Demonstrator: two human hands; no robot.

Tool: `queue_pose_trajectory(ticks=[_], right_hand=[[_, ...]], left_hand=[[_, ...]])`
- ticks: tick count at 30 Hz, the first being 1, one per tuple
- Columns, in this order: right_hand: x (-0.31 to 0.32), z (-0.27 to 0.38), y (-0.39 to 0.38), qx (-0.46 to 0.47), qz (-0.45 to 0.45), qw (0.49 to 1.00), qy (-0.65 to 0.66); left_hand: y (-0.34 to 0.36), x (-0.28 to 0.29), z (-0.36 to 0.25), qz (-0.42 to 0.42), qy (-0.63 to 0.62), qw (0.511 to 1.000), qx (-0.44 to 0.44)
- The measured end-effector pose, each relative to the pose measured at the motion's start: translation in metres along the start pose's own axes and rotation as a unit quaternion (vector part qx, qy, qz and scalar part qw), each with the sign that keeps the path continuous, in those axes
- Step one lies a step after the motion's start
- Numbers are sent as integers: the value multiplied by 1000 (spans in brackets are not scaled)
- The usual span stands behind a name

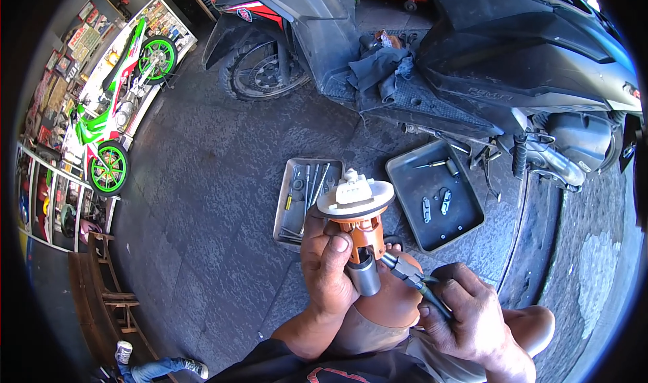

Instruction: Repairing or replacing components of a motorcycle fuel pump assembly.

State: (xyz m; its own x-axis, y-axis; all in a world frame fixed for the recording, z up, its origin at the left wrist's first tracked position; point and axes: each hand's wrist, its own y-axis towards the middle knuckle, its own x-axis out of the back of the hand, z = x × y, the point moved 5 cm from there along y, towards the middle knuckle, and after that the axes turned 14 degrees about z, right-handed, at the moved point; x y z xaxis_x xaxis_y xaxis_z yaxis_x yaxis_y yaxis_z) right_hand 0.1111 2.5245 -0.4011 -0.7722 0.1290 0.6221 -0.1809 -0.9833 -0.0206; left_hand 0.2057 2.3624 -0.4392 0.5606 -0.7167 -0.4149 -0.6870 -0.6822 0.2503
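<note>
My left hand (pixel 325 268) is closed around a fuel pump module (pixel 366 233), holding it upright in front of me. A white round flange with a connector block tops the module. Below it is an orange plastic cage, and a silver pump cylinder (pixel 365 276) juts from the bottom. My thumb presses against the cage's left side. My right hand (pixel 469 315) is wrapped around the handles of a pair of pliers (pixel 408 273). The pliers' jaws reach the lower right of the orange cage; what they grip there is too small to make out.
On the floor beyond my hands are a tray of hand tools (pixel 277 214) and a dark tray (pixel 442 231) with small metal parts. A dark scooter (pixel 324 38) stands behind them, cloth on its footboard. Left are a green motorbike (pixel 101 130), a wooden bench (pixel 88 295) and a person's legs (pixel 158 369).
</note>
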Motion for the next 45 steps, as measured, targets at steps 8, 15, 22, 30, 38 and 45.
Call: queue_pose_trajectory(ticks=[8, 15, 22, 30, 38, 45], right_hand=[[-5, 6, -4, 25, -41, 993, -112], [-9, 2, -2, 38, -57, 989, -128], [-14, -2, 0, 35, -55, 988, -143], [-18, -3, 1, 42, -56, 985, -155], [-19, -4, 3, 43, -68, 983, -164], [-21, -11, 1, 56, -63, 982, -171]], left_hand=[[-6, 1, -3, -1, 36, 998, -45], [-7, 5, 0, 7, 26, 999, -34], [-7, 8, 3, 6, 28, 1000, -1], [-11, 10, 7, 10, 15, 1000, 14], [-10, 7, 7, 33, -7, 999, 21], [-9, 8, 8, 34, -20, 999, 19]])
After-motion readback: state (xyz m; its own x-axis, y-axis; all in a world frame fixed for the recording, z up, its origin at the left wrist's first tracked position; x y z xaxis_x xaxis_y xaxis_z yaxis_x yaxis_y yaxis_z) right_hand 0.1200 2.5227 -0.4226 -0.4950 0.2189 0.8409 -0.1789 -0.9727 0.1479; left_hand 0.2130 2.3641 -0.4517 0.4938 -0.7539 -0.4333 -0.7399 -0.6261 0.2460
